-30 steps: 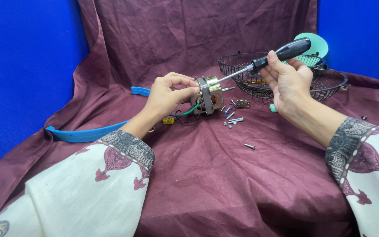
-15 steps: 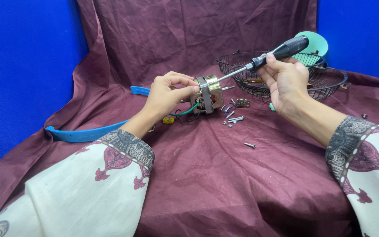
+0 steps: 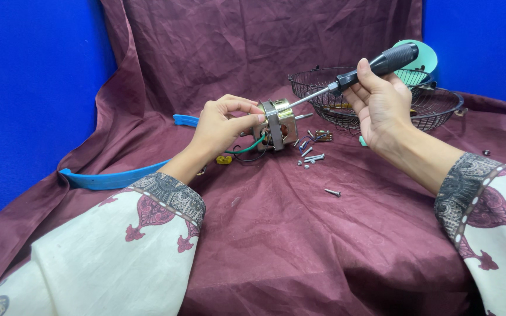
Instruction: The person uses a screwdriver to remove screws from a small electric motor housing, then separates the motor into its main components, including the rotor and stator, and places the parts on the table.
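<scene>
Left hand (image 3: 221, 126) grips the motor (image 3: 277, 124) steady on the desk, in front of the wire basket (image 3: 440, 108). Right hand (image 3: 382, 105) is clenched on the screwdriver (image 3: 358, 73), handle now tipped a bit higher than a second ago, tip at the motor. Loose screws (image 3: 314, 158) lie just right of the motor.

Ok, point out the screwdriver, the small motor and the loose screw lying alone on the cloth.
screwdriver (image 3: 389, 60), head view, on its black handle.
small motor (image 3: 280, 122), head view, on its metal body.
loose screw (image 3: 332, 192), head view, mid-shank.
</scene>
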